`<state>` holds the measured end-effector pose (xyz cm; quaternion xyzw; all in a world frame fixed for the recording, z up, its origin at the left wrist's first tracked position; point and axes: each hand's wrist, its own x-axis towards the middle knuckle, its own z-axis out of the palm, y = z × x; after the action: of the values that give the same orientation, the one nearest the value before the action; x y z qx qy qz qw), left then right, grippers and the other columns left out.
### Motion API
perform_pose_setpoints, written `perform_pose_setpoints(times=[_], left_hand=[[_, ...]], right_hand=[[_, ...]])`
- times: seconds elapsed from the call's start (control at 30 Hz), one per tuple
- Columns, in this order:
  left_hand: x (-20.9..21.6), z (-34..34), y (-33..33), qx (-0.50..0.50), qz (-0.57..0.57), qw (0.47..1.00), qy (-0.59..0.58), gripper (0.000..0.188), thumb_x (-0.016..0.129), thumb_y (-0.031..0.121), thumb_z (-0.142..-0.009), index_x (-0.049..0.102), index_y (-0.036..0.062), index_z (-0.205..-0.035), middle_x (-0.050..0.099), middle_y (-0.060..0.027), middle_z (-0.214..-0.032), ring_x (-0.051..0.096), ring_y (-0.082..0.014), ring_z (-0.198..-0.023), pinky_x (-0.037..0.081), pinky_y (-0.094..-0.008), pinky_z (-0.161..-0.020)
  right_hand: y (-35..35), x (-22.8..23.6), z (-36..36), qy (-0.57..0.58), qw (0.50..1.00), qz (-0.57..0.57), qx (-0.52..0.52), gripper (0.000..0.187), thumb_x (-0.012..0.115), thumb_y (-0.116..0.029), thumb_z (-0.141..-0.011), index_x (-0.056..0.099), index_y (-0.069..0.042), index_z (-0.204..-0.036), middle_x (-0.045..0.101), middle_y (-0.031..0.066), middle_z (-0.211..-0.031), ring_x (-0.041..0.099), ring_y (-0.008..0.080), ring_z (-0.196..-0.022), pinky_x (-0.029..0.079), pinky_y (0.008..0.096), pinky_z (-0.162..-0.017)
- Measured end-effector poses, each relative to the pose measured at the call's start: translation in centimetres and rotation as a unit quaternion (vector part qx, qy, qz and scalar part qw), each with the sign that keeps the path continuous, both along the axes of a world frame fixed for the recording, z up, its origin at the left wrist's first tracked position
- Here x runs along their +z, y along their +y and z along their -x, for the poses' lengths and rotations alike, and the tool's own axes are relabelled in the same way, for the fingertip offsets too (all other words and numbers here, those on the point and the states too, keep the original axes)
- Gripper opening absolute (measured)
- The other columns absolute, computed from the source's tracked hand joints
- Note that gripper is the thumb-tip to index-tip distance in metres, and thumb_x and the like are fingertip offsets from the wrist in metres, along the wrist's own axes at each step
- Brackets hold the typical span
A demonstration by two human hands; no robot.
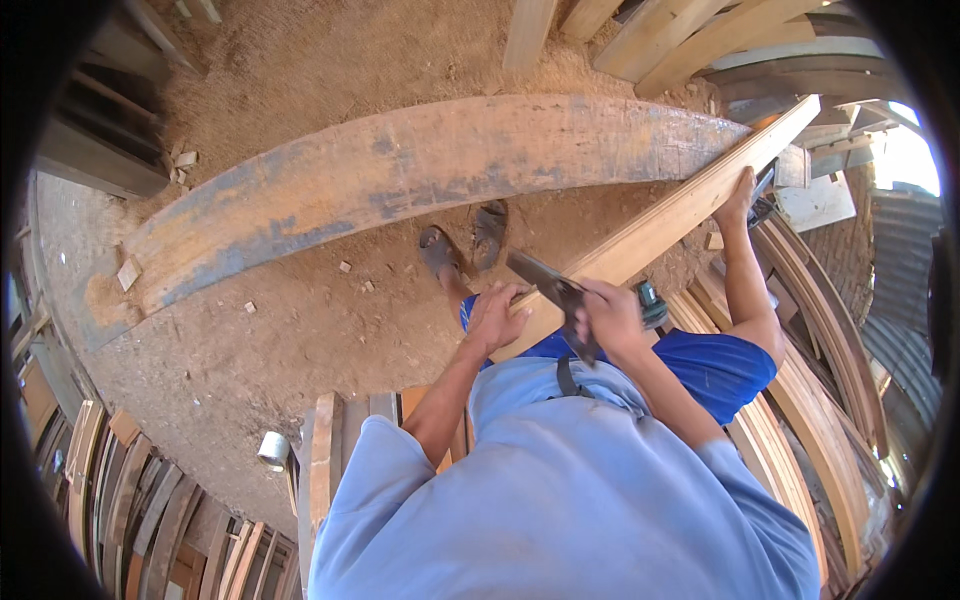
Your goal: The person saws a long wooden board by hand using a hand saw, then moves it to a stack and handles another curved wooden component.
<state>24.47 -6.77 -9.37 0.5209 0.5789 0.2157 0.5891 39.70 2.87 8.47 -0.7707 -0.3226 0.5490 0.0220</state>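
Sawdust-strewn ground is spreading below; the wooden plank is running lengthwise forward-right from the left hand, whose fingers are gripping its left edge; the right hand is clenching a dark-bladed tool.

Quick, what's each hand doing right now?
Left hand: on the board, near its close end; can't tell if it's gripping.
Right hand: closed, holding a dark tool.
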Motion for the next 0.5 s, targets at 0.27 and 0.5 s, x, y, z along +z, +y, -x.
perform_pose_setpoints(times=[0.27,0.5], left_hand=[[-0.4,0.5,-0.6,0.010,0.012,1.000,-0.001,0.043,0.075,0.021,-0.081,0.069,0.0123,-0.123,0.064,-0.0157,-0.119,0.057,-0.0367,-0.116,0.045,-0.0442,-0.103],[0.0,-0.2,0.4,0.001,0.013,1.000,-0.020,0.042,0.074,0.021,-0.081,0.069,0.0121,-0.122,0.065,-0.0170,-0.116,0.057,-0.0374,-0.115,0.045,-0.0448,-0.103]], right_hand=[[1.1,3.1,-1.2,0.091,0.994,0.024,-0.048,0.024,0.043,-0.003,-0.098,0.066,0.004,-0.100,0.058,0.0064,-0.068,0.056,0.0135,-0.054,0.048,0.0298,-0.049],[0.0,-1.3,-0.4,0.053,0.997,-0.002,-0.056,0.030,0.043,-0.005,-0.099,0.066,0.007,-0.113,0.059,0.0068,-0.069,0.057,0.0133,-0.053,0.048,0.0294,-0.049]])
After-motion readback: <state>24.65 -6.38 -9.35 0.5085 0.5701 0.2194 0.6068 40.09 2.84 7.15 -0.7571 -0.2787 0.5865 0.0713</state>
